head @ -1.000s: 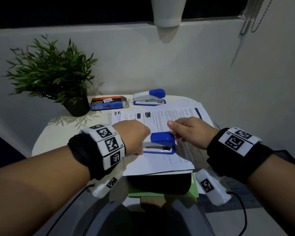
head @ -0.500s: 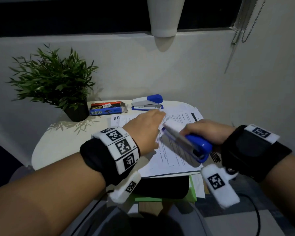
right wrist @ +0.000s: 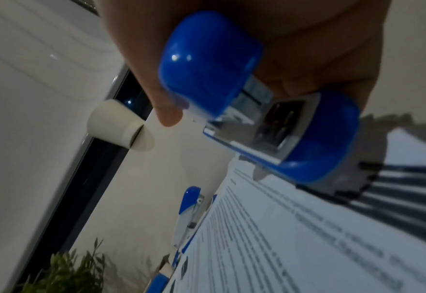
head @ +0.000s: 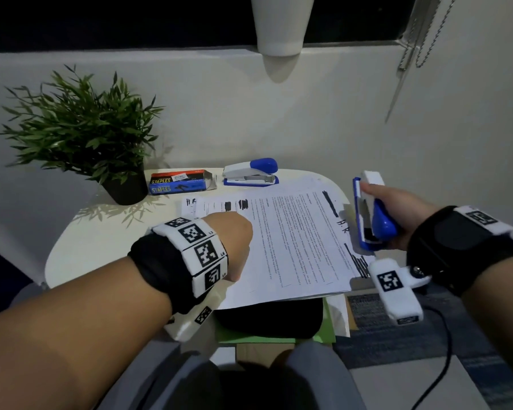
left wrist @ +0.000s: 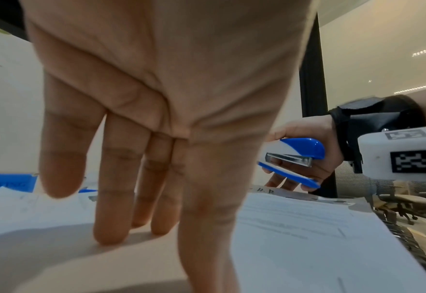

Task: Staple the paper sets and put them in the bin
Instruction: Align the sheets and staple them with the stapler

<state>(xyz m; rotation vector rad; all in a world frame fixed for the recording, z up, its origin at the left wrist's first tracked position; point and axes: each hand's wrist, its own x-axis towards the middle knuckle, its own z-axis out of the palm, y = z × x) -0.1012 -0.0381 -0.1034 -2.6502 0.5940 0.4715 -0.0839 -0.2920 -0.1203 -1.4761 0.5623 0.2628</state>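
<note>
Flanking papers (head: pixel 293 241), plant (head: pixel 80 137), staple box (head: pixel 179 183), spare stapler (head: pixel 251 173)

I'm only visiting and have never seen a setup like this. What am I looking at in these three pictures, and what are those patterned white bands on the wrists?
No machine here: a person works with bare hands, wearing cameras. The bands carry printed markers and hold the wrist cameras. The wide picture comes from a camera on the head; the other two look along each hand.

The left hand rests with straight fingers on a stack of printed papers on a small white table. The right hand grips a blue and white stapler, lifted off the table beside the papers' right edge.

At the back of the table stand a second stapler, a box of staples and a potted plant.
</note>
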